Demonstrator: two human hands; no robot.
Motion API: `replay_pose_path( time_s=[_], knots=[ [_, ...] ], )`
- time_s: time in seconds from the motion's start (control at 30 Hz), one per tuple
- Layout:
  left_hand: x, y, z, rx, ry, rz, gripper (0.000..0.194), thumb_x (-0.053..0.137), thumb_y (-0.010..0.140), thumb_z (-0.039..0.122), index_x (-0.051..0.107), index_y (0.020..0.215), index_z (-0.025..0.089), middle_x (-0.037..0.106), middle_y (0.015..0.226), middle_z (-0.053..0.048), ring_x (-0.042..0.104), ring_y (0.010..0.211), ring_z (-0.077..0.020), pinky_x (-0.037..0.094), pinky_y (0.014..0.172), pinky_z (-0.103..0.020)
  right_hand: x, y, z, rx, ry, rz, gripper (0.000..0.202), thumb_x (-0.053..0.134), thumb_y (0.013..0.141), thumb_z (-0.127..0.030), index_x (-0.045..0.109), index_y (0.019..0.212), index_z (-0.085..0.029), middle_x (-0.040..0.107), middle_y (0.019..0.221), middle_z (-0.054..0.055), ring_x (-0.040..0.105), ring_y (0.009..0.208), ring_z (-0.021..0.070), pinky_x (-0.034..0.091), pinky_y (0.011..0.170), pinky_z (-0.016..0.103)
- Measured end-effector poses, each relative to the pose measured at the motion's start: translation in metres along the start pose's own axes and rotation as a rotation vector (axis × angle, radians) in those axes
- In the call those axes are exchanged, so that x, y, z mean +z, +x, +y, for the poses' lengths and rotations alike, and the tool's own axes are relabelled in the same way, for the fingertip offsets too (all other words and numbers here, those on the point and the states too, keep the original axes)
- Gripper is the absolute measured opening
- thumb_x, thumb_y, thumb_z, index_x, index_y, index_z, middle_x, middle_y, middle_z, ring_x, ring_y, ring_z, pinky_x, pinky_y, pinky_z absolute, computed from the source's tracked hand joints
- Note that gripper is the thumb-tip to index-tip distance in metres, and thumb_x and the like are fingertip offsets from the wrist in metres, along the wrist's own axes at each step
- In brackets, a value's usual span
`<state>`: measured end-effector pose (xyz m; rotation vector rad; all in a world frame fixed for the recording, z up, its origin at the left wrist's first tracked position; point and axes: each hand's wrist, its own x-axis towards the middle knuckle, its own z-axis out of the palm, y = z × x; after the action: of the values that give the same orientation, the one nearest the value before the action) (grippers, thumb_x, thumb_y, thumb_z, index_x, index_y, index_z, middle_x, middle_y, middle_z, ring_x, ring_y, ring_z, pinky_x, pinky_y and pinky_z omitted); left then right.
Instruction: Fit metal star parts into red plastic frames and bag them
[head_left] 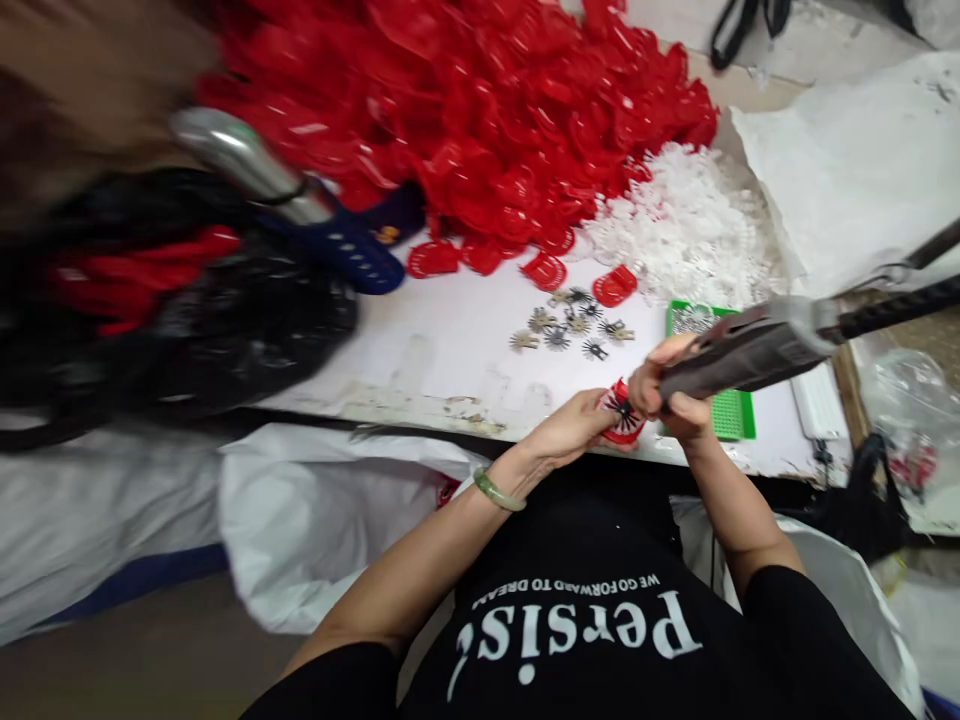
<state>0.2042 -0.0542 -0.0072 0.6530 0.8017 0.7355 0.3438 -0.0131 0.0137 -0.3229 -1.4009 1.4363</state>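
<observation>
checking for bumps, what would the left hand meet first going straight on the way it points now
Past the red piece it holds, the left hand would probably meet the right hand, which grips the dark tool; exact depth is unclear.

A worker (600,690) here in a black short-sleeved T-shirt (592,540), bold white "Persis" lettering (561,638) across the front, smaller slogan (566,592) "WE GO FORWARD TO DREAM" beyond it, green bangle (498,491) around the left wrist (531,464).
</observation>
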Motion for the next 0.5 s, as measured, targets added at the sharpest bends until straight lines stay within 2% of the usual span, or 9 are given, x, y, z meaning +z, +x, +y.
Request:
replay_pose_path(
  time_s=[0.07, 0.17, 0.23, 0.27, 0.33, 0.37, 0.43, 0.5],
  knots=[
    [-0.018, -0.023, 0.005, 0.075, 0.083, 0.065, 0.031, 0.070, 0.071, 0.029, 0.061, 0.096, 0.012, 0.068, 0.083, -0.008, 0.066, 0.070, -0.0175, 0.056, 0.070, -0.033, 0.008, 0.007, -0.016, -0.053, 0.014, 0.136, 0.035, 0.062, 0.075, -0.044, 0.055, 0.105, -0.027, 0.046, 0.053, -0.010, 0.033, 0.033, 0.0077, 0.035, 0.033, 0.021],
    [-0.066, -0.080, 0.009, 0.171, 0.373, 0.300, 0.031, 0.062, 0.079, 0.038, 0.059, 0.100, 0.015, 0.067, 0.087, -0.007, 0.065, 0.075, -0.0185, 0.053, 0.072, -0.032, 0.008, 0.016, -0.042, -0.177, -0.086, 0.402, 0.030, 0.057, 0.072, -0.038, 0.057, 0.101, -0.028, 0.046, 0.050, -0.011, 0.032, 0.032, 0.0083, 0.034, 0.033, 0.021],
    [-0.107, -0.125, 0.001, 0.080, 0.669, 0.489, 0.027, 0.058, 0.080, 0.040, 0.060, 0.094, 0.016, 0.067, 0.087, -0.007, 0.063, 0.078, -0.0205, 0.051, 0.073, -0.032, -0.002, 0.020, -0.050, -0.217, -0.148, 0.512, 0.031, 0.056, 0.071, -0.034, 0.057, 0.101, -0.028, 0.048, 0.050, -0.011, 0.034, 0.034, 0.0095, 0.035, 0.034, 0.022],
    [-0.127, -0.146, -0.007, -0.017, 0.847, 0.595, 0.022, 0.056, 0.079, 0.038, 0.059, 0.087, 0.017, 0.065, 0.081, -0.006, 0.062, 0.076, -0.0215, 0.050, 0.073, -0.033, -0.008, 0.020, -0.050, -0.237, -0.182, 0.553, 0.031, 0.056, 0.070, -0.032, 0.057, 0.101, -0.027, 0.049, 0.051, -0.010, 0.035, 0.034, 0.0100, 0.036, 0.034, 0.023],
    [-0.162, -0.180, -0.027, -0.261, 1.136, 0.711, 0.014, 0.057, 0.074, 0.032, 0.054, 0.073, 0.018, 0.062, 0.074, -0.007, 0.062, 0.078, -0.0253, 0.047, 0.076, -0.036, -0.018, 0.021, -0.042, -0.267, -0.258, 0.627, 0.033, 0.058, 0.069, -0.029, 0.056, 0.102, -0.025, 0.051, 0.052, -0.010, 0.037, 0.036, 0.0106, 0.038, 0.037, 0.024],
    [-0.176, -0.191, -0.037, -0.337, 1.190, 0.766, 0.013, 0.059, 0.070, 0.029, 0.053, 0.070, 0.018, 0.062, 0.073, -0.008, 0.062, 0.081, -0.0281, 0.047, 0.078, -0.039, -0.023, 0.020, -0.036, -0.271, -0.304, 0.663, 0.033, 0.058, 0.069, -0.030, 0.055, 0.102, -0.024, 0.050, 0.051, -0.010, 0.038, 0.036, 0.0107, 0.038, 0.038, 0.024],
    [-0.193, -0.200, -0.051, -0.371, 1.216, 0.806, 0.018, 0.065, 0.062, 0.028, 0.050, 0.067, 0.018, 0.062, 0.072, -0.010, 0.063, 0.084, -0.0347, 0.046, 0.079, -0.045, -0.030, 0.019, -0.025, -0.239, -0.427, 0.713, 0.037, 0.060, 0.071, -0.034, 0.052, 0.105, -0.024, 0.051, 0.054, -0.010, 0.042, 0.038, 0.0111, 0.042, 0.043, 0.026],
    [-0.194, -0.193, -0.055, -0.293, 1.210, 0.813, 0.025, 0.070, 0.059, 0.031, 0.049, 0.063, 0.018, 0.061, 0.068, -0.010, 0.063, 0.084, -0.0380, 0.045, 0.079, -0.048, -0.036, 0.017, -0.024, -0.236, -0.628, 0.739, 0.051, 0.061, 0.072, -0.046, 0.046, 0.116, -0.024, 0.058, 0.072, -0.004, 0.056, 0.055, 0.0148, 0.051, 0.056, 0.032]
  ],
)
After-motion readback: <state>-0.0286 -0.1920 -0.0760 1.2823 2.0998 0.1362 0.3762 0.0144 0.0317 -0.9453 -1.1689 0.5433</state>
